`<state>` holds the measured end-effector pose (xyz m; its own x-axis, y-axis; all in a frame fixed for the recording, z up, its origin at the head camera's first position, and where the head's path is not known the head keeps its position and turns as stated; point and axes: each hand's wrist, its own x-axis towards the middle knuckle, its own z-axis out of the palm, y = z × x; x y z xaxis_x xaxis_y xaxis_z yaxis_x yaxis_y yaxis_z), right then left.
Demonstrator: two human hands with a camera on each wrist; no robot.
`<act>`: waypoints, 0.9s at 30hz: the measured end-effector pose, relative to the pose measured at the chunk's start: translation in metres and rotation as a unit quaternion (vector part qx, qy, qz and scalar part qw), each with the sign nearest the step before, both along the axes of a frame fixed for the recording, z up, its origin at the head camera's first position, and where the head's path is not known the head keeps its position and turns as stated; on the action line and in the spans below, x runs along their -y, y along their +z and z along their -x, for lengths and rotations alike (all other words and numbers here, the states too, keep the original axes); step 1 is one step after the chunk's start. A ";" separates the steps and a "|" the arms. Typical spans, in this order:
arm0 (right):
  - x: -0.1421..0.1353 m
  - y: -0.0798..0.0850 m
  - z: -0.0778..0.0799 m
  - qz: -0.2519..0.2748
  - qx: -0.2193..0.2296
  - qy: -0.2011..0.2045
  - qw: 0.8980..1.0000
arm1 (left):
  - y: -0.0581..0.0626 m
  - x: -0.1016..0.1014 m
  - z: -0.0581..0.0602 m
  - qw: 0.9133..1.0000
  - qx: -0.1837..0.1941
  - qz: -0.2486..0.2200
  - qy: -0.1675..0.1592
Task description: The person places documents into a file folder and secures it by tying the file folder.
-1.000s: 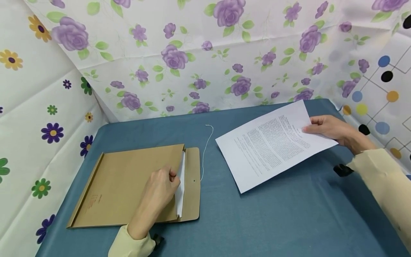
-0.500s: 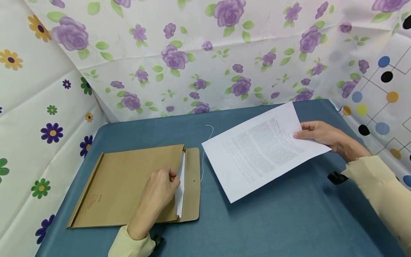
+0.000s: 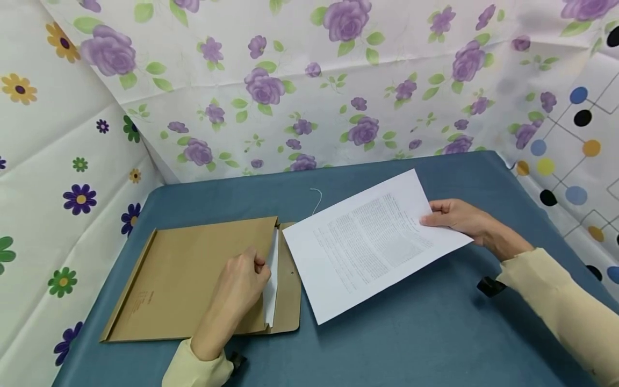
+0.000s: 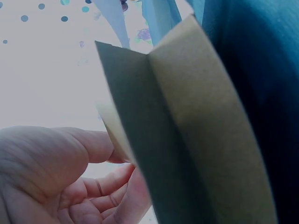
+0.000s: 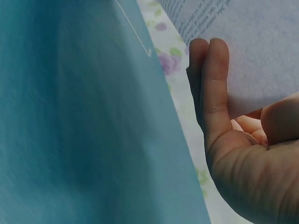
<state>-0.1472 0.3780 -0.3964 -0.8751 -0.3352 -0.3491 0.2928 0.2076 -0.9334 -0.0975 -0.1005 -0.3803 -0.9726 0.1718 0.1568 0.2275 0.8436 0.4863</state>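
Observation:
A brown kraft-paper document folder [image 3: 188, 263] lies on the left of the table, its opening facing right and its flap [image 3: 288, 306] folded out. White papers [image 3: 272, 285] show inside the opening. My left hand [image 3: 239, 285] pinches the upper layer at that opening; thumb and fingers grip the brown edge in the left wrist view. With my right hand [image 3: 459, 221] I hold a printed white sheet [image 3: 362, 247] by its right side. The sheet is tilted, its left corner over the folder's flap. In the right wrist view, part of the sheet [image 5: 266, 56] lies between thumb and fingers.
A thin white string [image 3: 316, 200] runs from behind the sheet on the blue-covered table [image 3: 387, 338]. Flower-patterned cloth [image 3: 271, 129] stands along the back, with patterned cloth on both sides too. Black straps sit near both wrists.
My right hand has moved left and toward me with the printed sheet, so its left corner now overlaps the flap and part of the string. My left hand and the folder have stayed put.

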 end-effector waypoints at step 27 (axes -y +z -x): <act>0.071 -0.008 -0.018 0.073 0.041 0.123 0.989 | 0.002 0.000 -0.001 0.999 0.033 0.003 0.010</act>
